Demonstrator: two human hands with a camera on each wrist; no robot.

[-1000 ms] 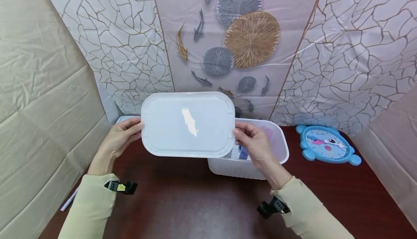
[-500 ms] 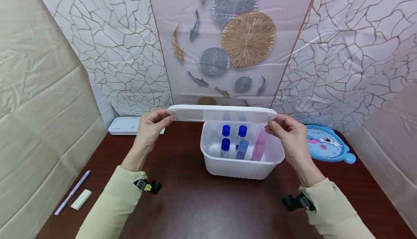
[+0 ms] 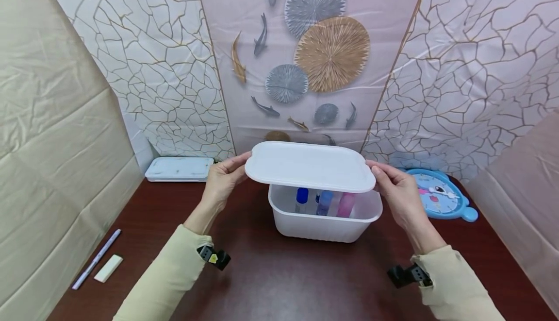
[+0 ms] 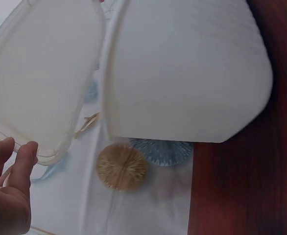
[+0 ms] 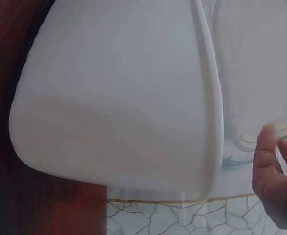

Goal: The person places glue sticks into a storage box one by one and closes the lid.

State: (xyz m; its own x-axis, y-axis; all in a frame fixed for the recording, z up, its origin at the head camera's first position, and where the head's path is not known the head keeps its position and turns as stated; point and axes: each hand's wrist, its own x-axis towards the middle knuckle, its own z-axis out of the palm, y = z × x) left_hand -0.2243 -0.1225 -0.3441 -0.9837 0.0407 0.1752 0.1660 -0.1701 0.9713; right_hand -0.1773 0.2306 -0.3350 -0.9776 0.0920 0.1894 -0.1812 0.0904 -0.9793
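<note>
A white oblong lid (image 3: 310, 166) is held tilted over a white plastic bin (image 3: 323, 228), its near edge raised above the bin's front rim. My left hand (image 3: 221, 181) pinches the lid's left end between thumb and fingers. At the opposite end my right hand (image 3: 399, 194) grips it the same way. Below the lid, inside the bin, stand a blue-capped bottle (image 3: 302, 197), a light-blue-topped bottle (image 3: 324, 201) and a pink bottle (image 3: 346, 204); the lid hides the back of the bin. Both wrist views show the lid apart from the bin's rim.
A light blue flat case (image 3: 179, 169) lies at the back left. Near the left edge of the dark wooden table (image 3: 279, 282) are a pen (image 3: 96, 260) and a pale eraser-like block (image 3: 108, 268). A blue toy clock (image 3: 438, 194) lies right of the bin, partly behind my right hand.
Both hands have carried the lid right from the left of the bin to over it. It went from upright to edge-on, and now its top faces me, covering the rear bottles.
</note>
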